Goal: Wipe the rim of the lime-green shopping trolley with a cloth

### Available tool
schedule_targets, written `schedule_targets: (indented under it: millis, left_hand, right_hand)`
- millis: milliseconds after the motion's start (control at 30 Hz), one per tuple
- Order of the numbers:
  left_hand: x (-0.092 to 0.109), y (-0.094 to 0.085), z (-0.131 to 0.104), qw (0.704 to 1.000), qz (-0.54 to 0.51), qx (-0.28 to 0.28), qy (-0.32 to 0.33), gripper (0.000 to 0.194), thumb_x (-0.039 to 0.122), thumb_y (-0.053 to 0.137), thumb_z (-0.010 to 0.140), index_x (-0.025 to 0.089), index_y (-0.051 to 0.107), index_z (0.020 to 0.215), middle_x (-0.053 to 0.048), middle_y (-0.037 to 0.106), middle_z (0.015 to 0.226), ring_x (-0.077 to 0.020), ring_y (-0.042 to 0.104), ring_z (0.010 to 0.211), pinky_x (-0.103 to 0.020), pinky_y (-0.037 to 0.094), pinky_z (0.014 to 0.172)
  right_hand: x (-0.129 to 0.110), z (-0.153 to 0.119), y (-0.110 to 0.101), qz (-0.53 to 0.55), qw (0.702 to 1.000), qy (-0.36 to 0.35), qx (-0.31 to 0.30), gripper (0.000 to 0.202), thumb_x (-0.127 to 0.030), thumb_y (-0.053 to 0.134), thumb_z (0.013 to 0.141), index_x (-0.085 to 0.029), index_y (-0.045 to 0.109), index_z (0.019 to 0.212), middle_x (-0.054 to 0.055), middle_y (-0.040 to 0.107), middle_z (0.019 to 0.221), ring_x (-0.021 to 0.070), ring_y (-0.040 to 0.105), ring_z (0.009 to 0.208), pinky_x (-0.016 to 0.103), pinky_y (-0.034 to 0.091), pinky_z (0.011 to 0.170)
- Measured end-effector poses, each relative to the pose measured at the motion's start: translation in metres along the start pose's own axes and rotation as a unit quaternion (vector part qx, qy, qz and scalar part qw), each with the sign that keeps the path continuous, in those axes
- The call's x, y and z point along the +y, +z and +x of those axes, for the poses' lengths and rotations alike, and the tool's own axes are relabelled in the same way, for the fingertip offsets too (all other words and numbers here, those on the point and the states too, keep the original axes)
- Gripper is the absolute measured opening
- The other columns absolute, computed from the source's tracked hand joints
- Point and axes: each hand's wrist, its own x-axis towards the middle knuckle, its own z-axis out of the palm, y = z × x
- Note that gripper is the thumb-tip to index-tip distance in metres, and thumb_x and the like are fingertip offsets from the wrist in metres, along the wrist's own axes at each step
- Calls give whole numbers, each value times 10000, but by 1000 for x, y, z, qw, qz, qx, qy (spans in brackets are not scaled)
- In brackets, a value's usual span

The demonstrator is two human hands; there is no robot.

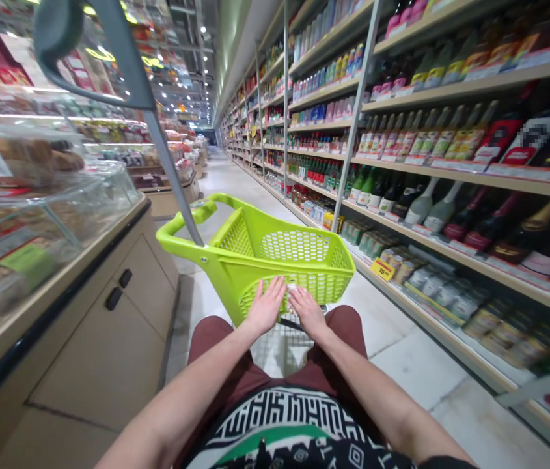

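In the head view a lime-green wheeled shopping basket (228,267) with perforated walls stands side-on before my knees. A grey pole (173,170) rises at its left end to a looped grey handle (94,98). My left hand (267,303) lies along the basket's near wall, its fingers stretched out and close together. Beside it, my right hand (306,310) has its fingers extended at the same wall. Neither hand shows anything held in it. A small whitish patch shows by the right fingertips, too blurred to name.
Tall shelves (450,170) of bottles and cans line the right side, with a yellow price tag (383,269) low down. At the left stands a wooden counter (103,326) with packed food in clear boxes. A pale tiled floor (226,170) runs between them.
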Motion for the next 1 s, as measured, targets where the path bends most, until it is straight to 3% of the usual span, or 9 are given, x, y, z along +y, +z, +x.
schedule_targets:
  millis: [200, 300, 433, 500, 600, 733, 867, 1000]
  left_hand:
    - [13, -6, 16, 1000, -3, 10, 18, 596, 137, 345, 760, 119, 219, 1342, -89, 151, 1440, -210, 100, 1327, -512, 111, 1055]
    - [19, -6, 25, 999, 1, 15, 29, 587, 134, 335, 762, 109, 228, 1339, -91, 147, 1440, -210, 91, 1328, -516, 101, 1056]
    - [26, 4, 26, 998, 13, -2, 58, 533, 143, 299, 790, 115, 275, 1322, -86, 188, 1431, -204, 120, 1324, -510, 122, 1055]
    - [28, 9, 25, 997, 20, -13, 69, 521, 142, 291, 795, 119, 290, 1316, -84, 207, 1427, -202, 125, 1323, -504, 136, 1053]
    - [32, 8, 29, 997, 26, -12, 75, 540, 133, 300, 784, 124, 271, 1324, -82, 199, 1429, -201, 118, 1324, -502, 134, 1053]
    - [44, -1, 48, 996, 27, 5, 80, 582, 105, 312, 759, 130, 241, 1336, -76, 169, 1438, -198, 89, 1329, -503, 110, 1058]
    - [63, -6, 68, 994, 14, 7, 105, 597, 97, 320, 746, 130, 239, 1337, -81, 170, 1438, -199, 81, 1330, -503, 103, 1060]
    - [78, -1, 73, 992, 4, -6, 129, 581, 102, 320, 750, 126, 258, 1327, -86, 184, 1434, -197, 105, 1326, -502, 117, 1059]
  right_hand:
    - [24, 12, -36, 9, 995, 60, 78, 375, -140, 368, 855, -160, 477, 1213, 81, 407, 1318, 204, 181, 1302, 451, 270, 1027]
    - [31, 6, -27, 3, 996, 73, 59, 374, -123, 364, 854, -165, 483, 1206, 80, 424, 1305, 196, 195, 1299, 449, 272, 1025]
    - [21, -22, -4, 4, 998, 66, -7, 357, -96, 392, 834, -167, 522, 1159, 93, 474, 1261, 194, 251, 1280, 446, 326, 988]
    - [18, -29, -5, 6, 998, 63, -6, 361, -87, 388, 827, -162, 527, 1151, 95, 484, 1250, 197, 257, 1277, 444, 340, 978]
    - [29, -25, -28, 4, 996, 81, 50, 390, -97, 366, 827, -157, 498, 1189, 88, 448, 1285, 200, 225, 1289, 442, 311, 1005]
    - [64, -18, -56, -27, 981, 153, 120, 404, -92, 344, 826, -144, 487, 1200, 90, 420, 1307, 198, 195, 1298, 443, 280, 1024]
    - [81, -38, -44, -40, 978, 185, 86, 424, -58, 353, 801, -147, 491, 1192, 93, 431, 1298, 194, 199, 1297, 448, 293, 1010]
    - [69, -64, -24, -34, 978, 202, 31, 422, -49, 373, 785, -143, 507, 1174, 106, 453, 1278, 196, 236, 1283, 446, 307, 999]
